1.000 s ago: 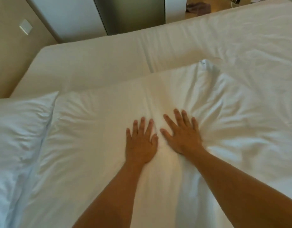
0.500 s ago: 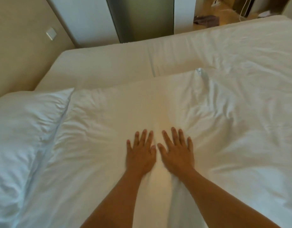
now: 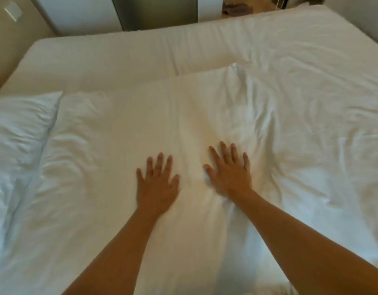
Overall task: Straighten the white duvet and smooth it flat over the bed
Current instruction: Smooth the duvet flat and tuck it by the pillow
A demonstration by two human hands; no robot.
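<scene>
The white duvet (image 3: 120,199) lies spread over the near part of the bed and fills most of what I see from the head camera. Its middle is fairly smooth. Its right side is bunched into long ridges and creases, and one corner (image 3: 234,67) pokes up at its far edge.

On the duvet's middle I have both hands down. The left hand (image 3: 157,186) lies palm flat with its fingers straight and a little spread, gripping nothing. The right hand (image 3: 229,175) is the same, flat and splayed, pressing the cloth rather than pinching it. A strip of duvet shows between them, and small puckers gather by the right thumb and wrist (motion blur softens that patch).

The pillow (image 3: 17,135) lies against the duvet's left edge, rumpled and white. Beyond the duvet's far edge the mattress sheet (image 3: 98,60) is uncovered. Past that sheet, further from the duvet, stand pale cabinet panels (image 3: 77,13) with a darker panel beside them. A wall switch (image 3: 12,11) shows off the duvet's far left, and a dark cloth (image 3: 234,9) lies on the floor.
</scene>
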